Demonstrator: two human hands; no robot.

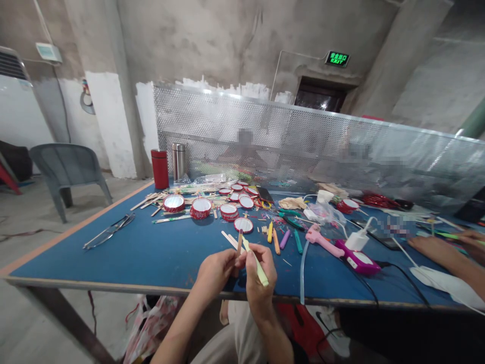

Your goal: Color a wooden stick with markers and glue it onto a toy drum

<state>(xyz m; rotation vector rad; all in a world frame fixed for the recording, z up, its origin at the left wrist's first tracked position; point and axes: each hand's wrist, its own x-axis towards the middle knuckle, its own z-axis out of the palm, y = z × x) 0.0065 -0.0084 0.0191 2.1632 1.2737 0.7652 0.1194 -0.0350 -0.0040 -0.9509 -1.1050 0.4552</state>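
Near the table's front edge, my left hand pinches a flat wooden stick that points up and away. Close beside it, my right hand is closed around a pale yellow-green marker, its narrow end toward the stick. Whether the marker's tip touches the stick I cannot tell. Two pale sticks lie just beyond my fingers. Behind them is a small red-rimmed round piece with a white top, like a toy drum. To the right lie a yellow marker, an orange one, and purple and teal ones.
A pink glue gun with a clear stick rests by a purple power strip and cables. More drum-like pieces, sticks and scraps cover the back. Glasses lie left; a red tumbler stands behind. Another person's hand is right.
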